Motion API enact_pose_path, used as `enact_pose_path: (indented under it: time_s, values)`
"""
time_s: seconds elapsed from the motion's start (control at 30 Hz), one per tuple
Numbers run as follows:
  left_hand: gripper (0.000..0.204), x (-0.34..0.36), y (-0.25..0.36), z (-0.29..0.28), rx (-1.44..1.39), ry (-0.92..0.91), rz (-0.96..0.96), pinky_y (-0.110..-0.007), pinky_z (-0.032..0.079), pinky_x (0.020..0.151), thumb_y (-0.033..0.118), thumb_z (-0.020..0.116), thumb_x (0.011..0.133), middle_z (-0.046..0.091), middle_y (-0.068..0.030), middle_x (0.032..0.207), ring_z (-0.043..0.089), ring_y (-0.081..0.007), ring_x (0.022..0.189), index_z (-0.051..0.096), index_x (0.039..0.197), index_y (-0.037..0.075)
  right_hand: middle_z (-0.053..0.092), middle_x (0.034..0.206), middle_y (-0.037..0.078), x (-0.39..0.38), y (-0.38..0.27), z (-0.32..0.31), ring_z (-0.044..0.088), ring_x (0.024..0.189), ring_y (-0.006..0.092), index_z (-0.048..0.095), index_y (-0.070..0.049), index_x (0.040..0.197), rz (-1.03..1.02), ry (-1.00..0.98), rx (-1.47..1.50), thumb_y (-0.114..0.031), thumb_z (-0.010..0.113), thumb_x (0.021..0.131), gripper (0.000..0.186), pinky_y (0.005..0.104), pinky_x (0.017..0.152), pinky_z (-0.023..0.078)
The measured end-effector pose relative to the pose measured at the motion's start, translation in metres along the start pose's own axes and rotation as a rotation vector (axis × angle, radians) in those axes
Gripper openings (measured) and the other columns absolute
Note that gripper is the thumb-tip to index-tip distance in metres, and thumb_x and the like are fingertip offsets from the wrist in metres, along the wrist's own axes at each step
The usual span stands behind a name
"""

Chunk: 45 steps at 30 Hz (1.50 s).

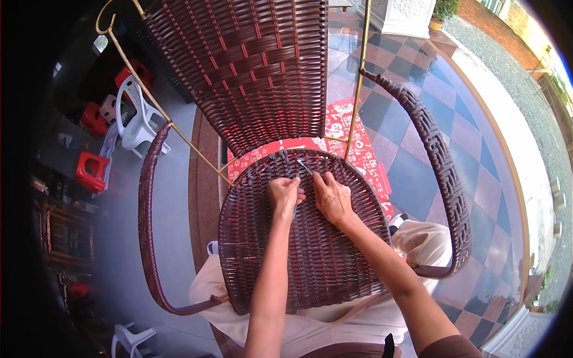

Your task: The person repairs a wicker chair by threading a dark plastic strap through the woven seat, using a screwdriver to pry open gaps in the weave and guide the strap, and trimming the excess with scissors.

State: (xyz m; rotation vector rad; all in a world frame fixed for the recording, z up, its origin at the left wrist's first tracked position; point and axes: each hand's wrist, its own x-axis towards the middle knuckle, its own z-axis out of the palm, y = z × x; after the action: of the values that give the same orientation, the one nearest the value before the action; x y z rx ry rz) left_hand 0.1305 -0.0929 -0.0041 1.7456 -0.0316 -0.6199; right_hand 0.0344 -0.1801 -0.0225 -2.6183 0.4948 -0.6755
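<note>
A brown woven wicker chair faces me, with its seat across my knees. My left hand is closed in a pinch over the far middle of the seat, on what looks like a dark grey weaving strip. Just to its right, my right hand is closed around a thin metal tool. The tool's shiny tip points far and left, at the weave near the seat's back edge. Whether the tip passes under a strand, I cannot tell. The tool's handle is hidden inside my fingers.
Beyond the seat rises the woven backrest, with a gold metal frame. A wrapped armrest curves along the left, a braided armrest along the right. Under the chair lies a red patterned cloth. White plastic chair and red stool stand left.
</note>
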Motion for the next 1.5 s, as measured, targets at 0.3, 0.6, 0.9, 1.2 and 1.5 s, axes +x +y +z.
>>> enact_pose_path:
  time_s: [0.3,0.6,0.9,1.2,1.5]
  values:
    - [0.015,0.003,-0.018,0.022,-0.170,0.100,0.078,-0.025,0.044,0.037,0.006,0.053,0.083,0.057,-0.0096,0.058,0.054,-0.0149,0.041,0.054,0.071,-0.004,0.050,0.081,0.013,0.000,0.002,0.002,0.060,0.066,0.0285,0.048,-0.006,0.106,0.002,0.011,0.005,-0.011,0.056,0.074,0.034,0.0390,0.051,0.049]
    - [0.015,0.005,-0.025,0.036,-0.180,0.189,0.144,-0.024,0.043,0.040,0.007,0.053,0.085,0.057,-0.0086,0.059,0.052,-0.0135,0.043,0.054,0.076,-0.005,0.050,0.082,0.013,-0.001,0.000,0.000,0.059,0.063,0.0287,0.049,-0.006,0.108,-0.006,0.023,-0.001,-0.011,0.057,0.073,0.037,0.0389,0.051,0.048]
    - [0.016,0.006,-0.021,0.031,-0.284,0.126,0.125,-0.023,0.041,0.039,0.009,0.053,0.083,0.057,-0.0085,0.058,0.051,-0.0131,0.041,0.054,0.073,-0.004,0.052,0.081,0.013,0.000,-0.003,-0.004,0.059,0.060,0.0302,0.052,-0.007,0.102,0.013,0.027,0.022,-0.012,0.056,0.076,0.027,0.0397,0.050,0.048]
    - [0.018,0.007,-0.023,0.026,-0.372,0.058,0.134,-0.024,0.044,0.039,0.010,0.053,0.084,0.058,-0.0106,0.060,0.054,-0.0155,0.042,0.054,0.074,-0.005,0.054,0.076,0.015,0.010,-0.005,-0.025,0.057,0.059,0.0356,0.056,-0.005,0.086,0.088,0.071,0.085,-0.012,0.055,0.079,0.010,0.0443,0.050,0.045]
    - [0.019,0.010,-0.026,0.027,-0.374,0.077,0.135,-0.023,0.043,0.038,0.010,0.054,0.084,0.057,-0.0094,0.057,0.054,-0.0146,0.041,0.054,0.070,-0.004,0.054,0.075,0.015,0.021,-0.003,-0.023,0.056,0.064,0.0354,0.059,-0.007,0.086,0.106,-0.031,0.064,-0.014,0.057,0.079,0.010,0.0446,0.053,0.044]
